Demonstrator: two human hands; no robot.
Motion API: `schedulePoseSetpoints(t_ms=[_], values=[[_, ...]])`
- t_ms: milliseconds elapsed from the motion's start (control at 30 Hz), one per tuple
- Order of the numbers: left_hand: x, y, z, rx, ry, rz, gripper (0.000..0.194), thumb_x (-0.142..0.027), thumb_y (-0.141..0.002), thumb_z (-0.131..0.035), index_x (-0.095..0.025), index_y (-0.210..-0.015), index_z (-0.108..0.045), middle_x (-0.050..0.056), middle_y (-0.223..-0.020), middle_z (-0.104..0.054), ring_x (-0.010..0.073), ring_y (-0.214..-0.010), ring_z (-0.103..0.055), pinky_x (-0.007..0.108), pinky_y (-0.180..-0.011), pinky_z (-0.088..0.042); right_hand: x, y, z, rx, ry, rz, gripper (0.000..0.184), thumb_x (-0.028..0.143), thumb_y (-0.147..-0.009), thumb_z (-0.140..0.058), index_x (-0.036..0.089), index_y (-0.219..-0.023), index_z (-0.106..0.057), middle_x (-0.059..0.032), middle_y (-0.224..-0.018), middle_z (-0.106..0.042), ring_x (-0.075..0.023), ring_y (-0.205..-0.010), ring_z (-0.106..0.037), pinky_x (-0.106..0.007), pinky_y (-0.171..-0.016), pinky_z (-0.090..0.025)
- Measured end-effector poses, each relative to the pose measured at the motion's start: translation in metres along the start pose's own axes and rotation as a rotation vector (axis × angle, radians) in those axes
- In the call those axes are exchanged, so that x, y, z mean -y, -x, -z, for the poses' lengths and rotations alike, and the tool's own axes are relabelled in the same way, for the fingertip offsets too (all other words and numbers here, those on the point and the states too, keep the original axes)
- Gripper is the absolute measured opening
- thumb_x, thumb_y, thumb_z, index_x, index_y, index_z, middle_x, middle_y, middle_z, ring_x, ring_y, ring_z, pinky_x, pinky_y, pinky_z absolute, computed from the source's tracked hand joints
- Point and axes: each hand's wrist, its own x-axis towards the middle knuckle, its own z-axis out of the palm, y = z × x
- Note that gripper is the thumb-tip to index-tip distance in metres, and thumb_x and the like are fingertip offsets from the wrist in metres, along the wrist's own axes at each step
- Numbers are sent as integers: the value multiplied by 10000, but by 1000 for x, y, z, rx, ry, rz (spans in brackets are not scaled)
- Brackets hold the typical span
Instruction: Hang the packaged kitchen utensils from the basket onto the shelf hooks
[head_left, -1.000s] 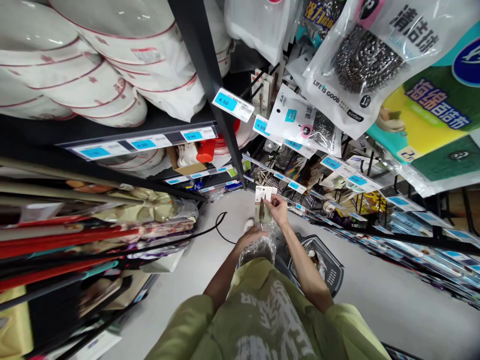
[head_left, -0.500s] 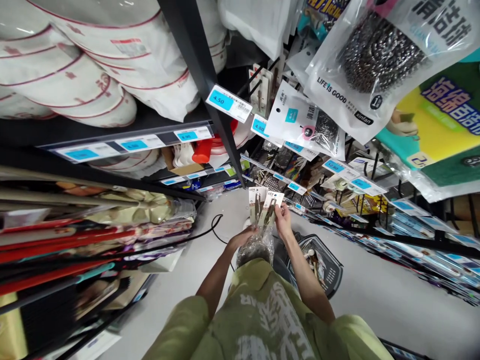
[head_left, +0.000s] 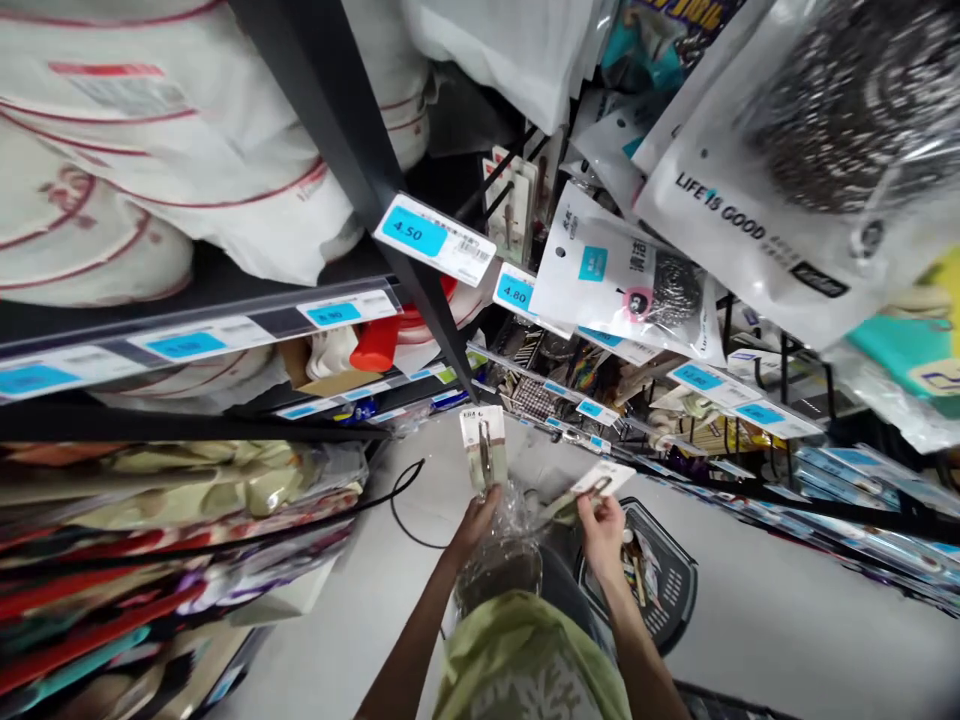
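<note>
L. hand (head_left: 475, 522), fingers clamped on flat white-and-beige card pack (head_left: 484, 448) at lower end, prob. leaving print legible; R. hand (head_left: 603, 535) pinches tilted white-topped flat card pack (head_left: 609, 477), nr. dark-grey plastic basket (head_left: 676, 588).

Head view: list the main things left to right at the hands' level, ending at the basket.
Blurred goods → left hand with a card → right hand with a second card → basket.
</note>
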Motion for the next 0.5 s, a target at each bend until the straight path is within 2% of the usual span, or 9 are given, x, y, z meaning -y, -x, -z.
schedulePoseSetpoints(t_ms=[67,167,333,433,500], values=[[9,-8,6,4,-5,-8,730,-690,-635,-853,-132,-1093,-749,130,-1009,-800,375,-1133,-702,428,-951,-550,-11,7,9,-28,32,-1,415,517,-708,-871,170,-856,-699,-25,-738,-746,-136,-597,-638,-241,-597,-518],[25,-18,13,74,5,42,713,-707,-640,-839,-139,-1059,-736,123,-1026,-790,351,-1105,-706,431,-959,-544,-32,9,6,-57,61,-24,402,501,-711,-875,172,-833,-679,6,-674,-702,-106,-539,-577,-210,-542,-471],[40,-34,38,128,-22,84,616,-634,-553,-911,-183,-940,-748,143,-1071,-784,378,-1220,-636,439,-1041,-489,-54,-12,-2,-191,-147,-83,406,499,-730,-866,200,-840,-615,53,-703,-676,-85,-568,-586,-198,-586,-491],[44,-43,61,135,-21,101,627,-495,-458,-987,-166,-938,-753,154,-1050,-791,398,-1170,-655,459,-1036,-481,-55,-29,14,-292,-300,-75,390,462,-740,-874,217,-879,-604,73,-782,-685,-78,-628,-632,-200,-646,-532],[47,-48,73,103,-15,106,614,-441,-464,-1003,-152,-944,-751,157,-1026,-794,389,-1136,-670,460,-1036,-473,-52,-37,31,-330,-354,-76,398,446,-729,-887,225,-919,-617,75,-829,-697,-85,-672,-667,-211,-676,-558]])
